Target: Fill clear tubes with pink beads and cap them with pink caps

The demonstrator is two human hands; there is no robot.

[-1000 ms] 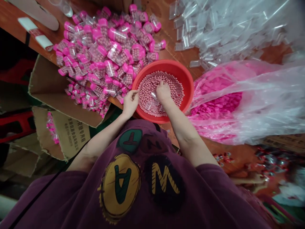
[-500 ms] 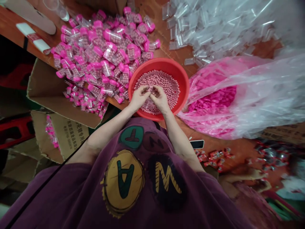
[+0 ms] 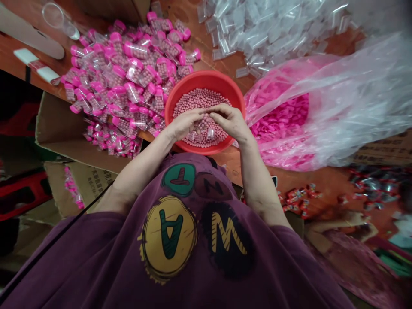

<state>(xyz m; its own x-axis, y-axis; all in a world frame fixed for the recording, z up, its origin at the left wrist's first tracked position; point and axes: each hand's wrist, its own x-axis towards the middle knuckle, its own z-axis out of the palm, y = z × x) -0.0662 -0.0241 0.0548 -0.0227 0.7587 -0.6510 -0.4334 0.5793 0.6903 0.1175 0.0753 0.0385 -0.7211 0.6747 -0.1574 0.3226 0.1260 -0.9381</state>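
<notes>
A red plastic bowl (image 3: 237, 96) full of small pink balls (image 3: 195, 98) stands in front of my body. Over it, my left hand (image 3: 187, 122) has its fingers curled inward, closed around something mostly hidden. My right hand (image 3: 231, 120) reaches in from the other side, fingers bent and thumb near the fingertips. The fingertips of both hands meet above the balls; what lies between them is too small to make out. Below them, a small clear plastic jar (image 3: 210, 134) rests on the balls, with other clear plastic beside it.
Left of the bowl lies a heap of pink-capped jars (image 3: 131, 71) filled with balls, spilling toward a cardboard box (image 3: 61, 124). Clear empty jars (image 3: 257, 32) are piled at the back. A plastic bag of pink caps (image 3: 286, 111) sits right. Another person's arm (image 3: 334, 225) shows lower right.
My right hand has shifted right and spread from its tight pinch against the left. A clear jar on the balls now shows between my hands. The view has moved slightly.
</notes>
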